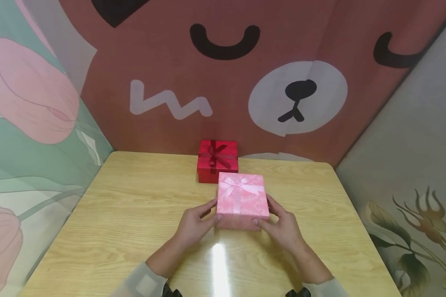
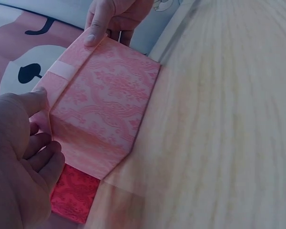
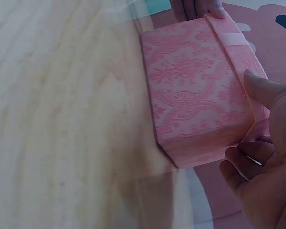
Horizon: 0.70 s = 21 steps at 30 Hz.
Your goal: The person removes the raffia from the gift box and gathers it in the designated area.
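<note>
A pink patterned gift box (image 1: 241, 200) with a pale ribbon bow on its lid sits on the table between both hands. My left hand (image 1: 194, 225) holds its left side, the thumb on the front of the lid's rim (image 2: 69, 71) and the other fingers at the side. From the right, my right hand (image 1: 285, 229) grips the box in the same way, thumb on the lid rim near the front corner. The lid covers the box body (image 3: 195, 90), whose front and sides show below the rim in both wrist views.
Behind the pink box, slightly left, stands a red gift box (image 1: 217, 159) with a dark red ribbon bow, partly covered by the pink one in the head view. The wooden table (image 1: 141, 189) meets a bear-patterned wall cloth (image 1: 163, 136) at its back edge.
</note>
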### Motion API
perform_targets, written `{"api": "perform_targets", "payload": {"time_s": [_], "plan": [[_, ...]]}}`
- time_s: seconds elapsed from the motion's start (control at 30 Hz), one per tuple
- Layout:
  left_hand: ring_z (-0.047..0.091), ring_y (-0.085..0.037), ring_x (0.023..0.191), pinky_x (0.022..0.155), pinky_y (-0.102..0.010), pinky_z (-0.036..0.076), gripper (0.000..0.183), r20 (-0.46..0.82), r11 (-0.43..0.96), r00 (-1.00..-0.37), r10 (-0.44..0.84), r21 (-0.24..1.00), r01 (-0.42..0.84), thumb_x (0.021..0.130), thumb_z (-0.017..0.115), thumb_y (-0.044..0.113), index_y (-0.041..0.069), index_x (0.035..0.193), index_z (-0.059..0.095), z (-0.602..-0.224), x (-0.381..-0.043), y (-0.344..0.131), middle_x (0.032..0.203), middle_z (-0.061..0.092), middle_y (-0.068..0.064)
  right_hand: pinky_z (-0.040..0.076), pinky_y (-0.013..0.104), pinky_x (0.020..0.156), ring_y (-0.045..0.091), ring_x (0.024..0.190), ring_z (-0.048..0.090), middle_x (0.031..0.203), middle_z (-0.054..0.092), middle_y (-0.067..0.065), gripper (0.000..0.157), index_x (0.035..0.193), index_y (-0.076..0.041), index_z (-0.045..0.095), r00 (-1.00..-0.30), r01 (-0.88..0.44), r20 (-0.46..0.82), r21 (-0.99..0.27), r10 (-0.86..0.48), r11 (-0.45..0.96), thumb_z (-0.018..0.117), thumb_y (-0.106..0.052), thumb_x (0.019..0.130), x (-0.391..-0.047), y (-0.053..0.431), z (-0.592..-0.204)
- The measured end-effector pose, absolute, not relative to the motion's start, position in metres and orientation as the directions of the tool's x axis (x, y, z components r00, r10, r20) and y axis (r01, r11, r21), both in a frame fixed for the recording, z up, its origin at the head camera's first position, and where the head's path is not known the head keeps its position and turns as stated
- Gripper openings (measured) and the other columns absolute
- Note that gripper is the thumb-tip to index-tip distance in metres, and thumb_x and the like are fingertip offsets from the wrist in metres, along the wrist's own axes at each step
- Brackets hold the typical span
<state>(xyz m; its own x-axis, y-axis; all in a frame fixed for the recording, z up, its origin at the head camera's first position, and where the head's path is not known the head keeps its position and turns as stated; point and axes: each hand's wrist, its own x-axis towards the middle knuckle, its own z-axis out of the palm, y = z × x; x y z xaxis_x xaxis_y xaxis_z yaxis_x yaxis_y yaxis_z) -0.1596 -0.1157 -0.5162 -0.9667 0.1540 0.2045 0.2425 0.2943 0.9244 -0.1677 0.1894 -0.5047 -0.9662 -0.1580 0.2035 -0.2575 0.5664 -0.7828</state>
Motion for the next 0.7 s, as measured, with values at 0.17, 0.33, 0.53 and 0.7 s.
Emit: {"api": "perform_targets", "payload": {"time_s": [0.17,0.33,0.53,0.7], "plan": [[0.067,-0.037,0.119,0.098,-0.04,0.056,0.052,0.211,0.303,-0.967,0.14,0.921,0.245,0.092,0.081,0.035,0.017,0.139,0.068,-0.507,-0.159,-0.116,0.139,0.065,-0.003,0.054,0.056,0.101,0.03,0.123,0.065,0.136,0.068,0.008,0.091,0.156,-0.018,0.048,-0.958,-0.287,0.235,-0.786,-0.165,0.548,0.088,-0.049,0.08,-0.17,0.19,-0.496],[0.066,-0.033,0.121,0.099,-0.036,0.055,0.053,0.19,0.292,-0.974,0.12,0.931,0.218,0.09,0.082,0.038,0.022,0.139,0.068,-0.498,-0.16,-0.117,0.139,0.065,0.003,0.052,0.057,0.103,0.027,0.123,0.065,0.136,0.068,0.005,0.088,0.154,-0.02,0.049,-0.949,-0.316,0.268,-0.786,-0.168,0.532,0.089,-0.047,0.081,-0.171,0.189,-0.489],[0.065,-0.035,0.123,0.101,-0.037,0.054,0.051,0.206,0.259,-0.973,0.103,0.939,0.227,0.089,0.084,0.036,0.023,0.136,0.07,-0.493,-0.163,-0.121,0.137,0.066,0.004,0.048,0.06,0.106,0.028,0.128,0.061,0.142,0.064,0.003,0.087,0.154,-0.022,0.049,-0.956,-0.294,0.252,-0.793,-0.153,0.534,0.088,-0.05,0.081,-0.173,0.185,-0.482],[0.064,-0.038,0.125,0.103,-0.039,0.054,0.051,0.221,0.215,-0.971,0.092,0.948,0.236,0.086,0.086,0.038,0.025,0.133,0.072,-0.489,-0.165,-0.125,0.134,0.068,0.007,0.045,0.061,0.107,0.027,0.127,0.061,0.14,0.066,0.002,0.086,0.151,-0.021,0.051,-0.958,-0.285,0.245,-0.813,-0.146,0.507,0.089,-0.048,0.08,-0.174,0.181,-0.478]]}}
